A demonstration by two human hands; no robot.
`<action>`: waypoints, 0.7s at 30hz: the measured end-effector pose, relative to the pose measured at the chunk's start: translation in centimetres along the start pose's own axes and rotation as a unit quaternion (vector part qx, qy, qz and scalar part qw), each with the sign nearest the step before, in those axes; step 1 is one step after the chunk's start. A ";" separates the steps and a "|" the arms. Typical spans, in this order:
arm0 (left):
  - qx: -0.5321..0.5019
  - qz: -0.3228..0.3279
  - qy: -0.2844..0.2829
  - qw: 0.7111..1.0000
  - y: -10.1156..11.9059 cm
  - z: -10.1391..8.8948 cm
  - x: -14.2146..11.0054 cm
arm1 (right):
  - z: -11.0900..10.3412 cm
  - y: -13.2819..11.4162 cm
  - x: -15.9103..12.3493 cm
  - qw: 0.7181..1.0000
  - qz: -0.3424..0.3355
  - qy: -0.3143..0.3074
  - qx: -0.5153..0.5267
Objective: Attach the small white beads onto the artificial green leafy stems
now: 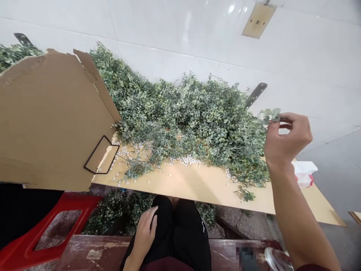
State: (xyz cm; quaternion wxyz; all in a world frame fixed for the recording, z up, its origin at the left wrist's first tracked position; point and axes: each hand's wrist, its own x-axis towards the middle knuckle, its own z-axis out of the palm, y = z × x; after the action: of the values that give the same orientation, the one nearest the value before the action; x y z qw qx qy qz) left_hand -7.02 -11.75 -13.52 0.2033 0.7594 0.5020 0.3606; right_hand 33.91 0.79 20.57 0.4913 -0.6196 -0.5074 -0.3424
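My right hand is raised at the right end of the greenery, its thumb and fingers pinched on a small leafy sprig. My left hand lies on my left thigh, fingers stretched out and holding nothing. Across the tabletop spreads a long heap of artificial green foliage. Small white beads or caps are scattered along the front of this heap. A loose leafy piece lies near the table's front edge, below and left of my right hand.
A large cardboard sheet stands at the left, with a thin black frame by its lower corner. A white and red packet sits behind my right forearm. Below are a red stool, a bench and more foliage.
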 end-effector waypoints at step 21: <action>-0.318 -0.073 -0.038 0.945 15.8 -0.8 9.3 | -4.7 -11.1 -18.6 0.852 0.142 -0.402 0.303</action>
State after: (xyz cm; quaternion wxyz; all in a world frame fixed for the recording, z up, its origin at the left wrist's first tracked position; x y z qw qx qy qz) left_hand 4.32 -9.90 0.79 0.4788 0.6296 0.4074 0.4565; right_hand 18.85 -9.10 7.65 0.4512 -0.5887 -0.6458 0.1808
